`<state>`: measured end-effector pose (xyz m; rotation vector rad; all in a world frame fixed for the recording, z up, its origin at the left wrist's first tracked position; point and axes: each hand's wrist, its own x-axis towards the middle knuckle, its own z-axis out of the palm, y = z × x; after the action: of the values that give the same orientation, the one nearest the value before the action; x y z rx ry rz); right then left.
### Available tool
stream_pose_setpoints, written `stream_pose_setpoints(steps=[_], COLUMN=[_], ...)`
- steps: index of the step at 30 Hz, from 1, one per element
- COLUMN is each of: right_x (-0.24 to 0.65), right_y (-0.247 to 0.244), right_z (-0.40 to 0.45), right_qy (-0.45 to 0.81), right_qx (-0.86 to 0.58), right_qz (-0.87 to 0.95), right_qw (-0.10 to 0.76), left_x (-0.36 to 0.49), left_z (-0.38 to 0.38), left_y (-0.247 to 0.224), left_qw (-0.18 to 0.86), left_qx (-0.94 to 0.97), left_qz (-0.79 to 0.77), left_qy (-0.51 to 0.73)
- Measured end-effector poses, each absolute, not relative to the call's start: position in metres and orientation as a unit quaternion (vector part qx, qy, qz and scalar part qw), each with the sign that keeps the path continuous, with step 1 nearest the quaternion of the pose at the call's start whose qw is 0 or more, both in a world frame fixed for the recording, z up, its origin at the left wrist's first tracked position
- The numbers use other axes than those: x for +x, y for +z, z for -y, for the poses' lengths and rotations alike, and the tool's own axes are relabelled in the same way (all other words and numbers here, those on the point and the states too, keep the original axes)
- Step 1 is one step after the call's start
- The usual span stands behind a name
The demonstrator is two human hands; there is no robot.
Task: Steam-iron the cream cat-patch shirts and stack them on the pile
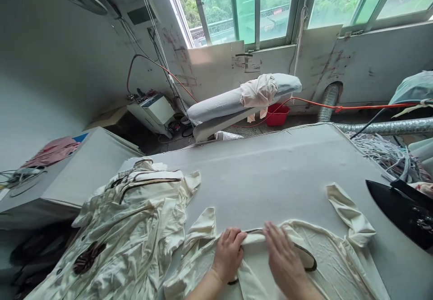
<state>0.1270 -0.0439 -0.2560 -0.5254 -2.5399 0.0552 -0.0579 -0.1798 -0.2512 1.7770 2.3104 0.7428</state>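
Observation:
A cream shirt (324, 246) with dark piping lies spread on the grey padded ironing table (270, 173), its sleeves out to both sides. My left hand (229, 254) has its fingers curled and closed on the shirt's upper edge, near the dark trim. Just to the right, my right hand (283, 257) lies over the shirt with fingers stretched out, a little blurred. Part of the shirt is hidden under both hands and forearms. Close by on the left is a heap of cream garments (135, 228) with the same dark piping, crumpled and overlapping.
A black pointed iron-shaped object (399, 214) rests at the table's right edge, beside a pile of fabric strips (389, 153). Beyond the table stand a narrow sleeve board (216, 108) and a red bucket (278, 116). An orange hose (372, 107) crosses behind.

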Motion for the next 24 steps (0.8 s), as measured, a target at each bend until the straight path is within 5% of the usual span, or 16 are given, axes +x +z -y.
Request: stream_pose_setpoints(steps=[3, 6, 13, 19, 24], right_x=[0.119, 0.126, 0.143, 0.131, 0.141], right_y=[-0.258, -0.280, -0.277, -0.267, -0.286], right_z=[0.057, 0.052, 0.016, 0.034, 0.023], right_qy=[0.027, 0.017, 0.021, 0.031, 0.058], right_qx=[-0.137, -0.226, -0.241, -0.093, -0.254], right_qz=[0.957, 0.936, 0.934, 0.969, 0.927], right_qw=[0.256, 0.268, 0.264, 0.225, 0.270], left_x=[-0.057, -0.054, -0.057, -0.057, -0.060], left_z=[0.178, 0.178, 0.181, 0.180, 0.183], left_y=[-0.252, -0.253, -0.249, -0.253, -0.252], left_qw=[0.009, -0.027, -0.015, -0.009, 0.025], left_qx=[0.594, 0.597, 0.597, 0.605, 0.600], left_qz=[-0.759, -0.753, -0.753, -0.753, -0.754], left_qy=[0.267, 0.275, 0.277, 0.259, 0.268])
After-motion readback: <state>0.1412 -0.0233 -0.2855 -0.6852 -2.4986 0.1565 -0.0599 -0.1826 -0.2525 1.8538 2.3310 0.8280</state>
